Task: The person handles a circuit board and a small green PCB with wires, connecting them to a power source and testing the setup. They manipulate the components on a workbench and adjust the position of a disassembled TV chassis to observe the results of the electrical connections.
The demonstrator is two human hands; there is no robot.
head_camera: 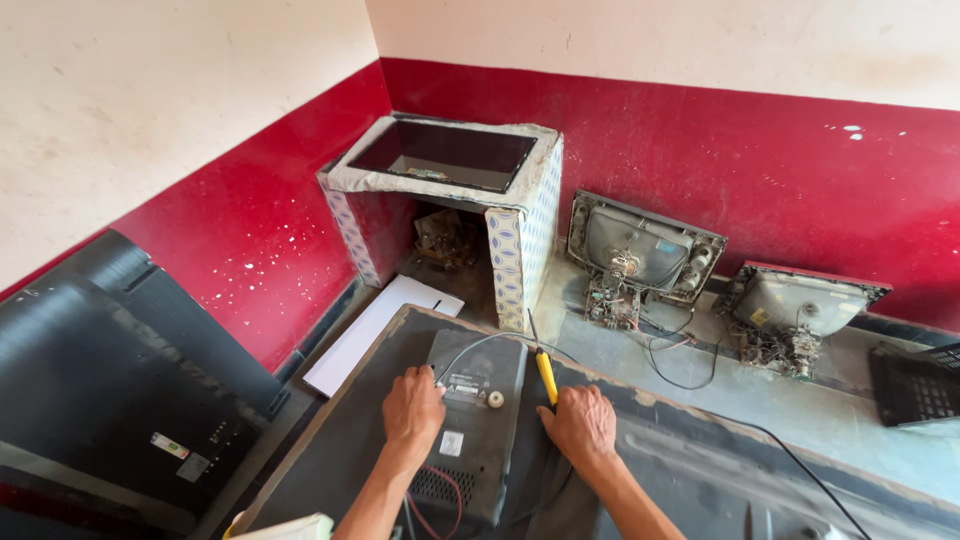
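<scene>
Black plastic cover (470,420) under both hands; yellow-handled screwdriver (546,377) beside.

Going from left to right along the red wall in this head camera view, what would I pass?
Black television back → tiled stand with a dark panel on top → first bare picture tube → second bare picture tube → black crate.

Two bare picture tubes (640,250) (795,310), one screwdriver (545,375).

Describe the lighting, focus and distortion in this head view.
Head view: even daylight, soft shadows, faint sheen on the red wall; both hands and the yellow-handled tool sharp; wide-angle lens bends the edges.
</scene>
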